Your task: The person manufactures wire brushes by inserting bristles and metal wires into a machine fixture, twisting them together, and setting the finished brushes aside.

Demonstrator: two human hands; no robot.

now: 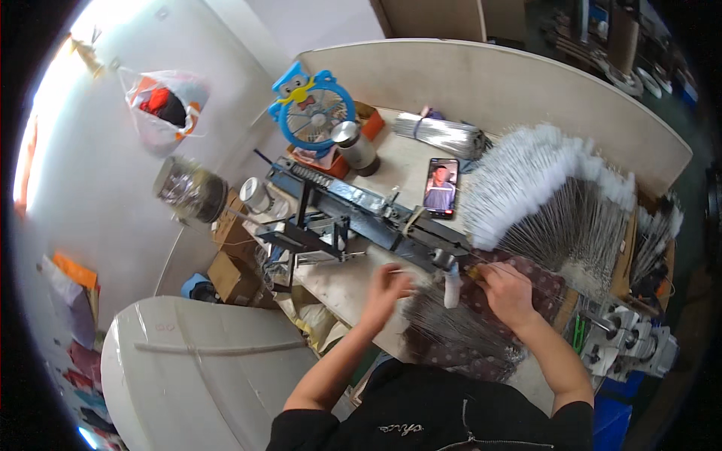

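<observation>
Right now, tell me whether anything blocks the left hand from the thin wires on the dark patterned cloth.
Nothing visible stands between the left hand and the nearest thin wires; the white elongated piece is farther right.

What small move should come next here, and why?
Probably bring the left hand rightward to the white piece at the near end of the long metal machine: the right hand is close beside it, while the left hovers apart, holding nothing I can make out.

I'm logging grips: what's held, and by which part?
Left hand shows nothing held; right hand is at a small yellowish piece, grip and part unclear.
</observation>
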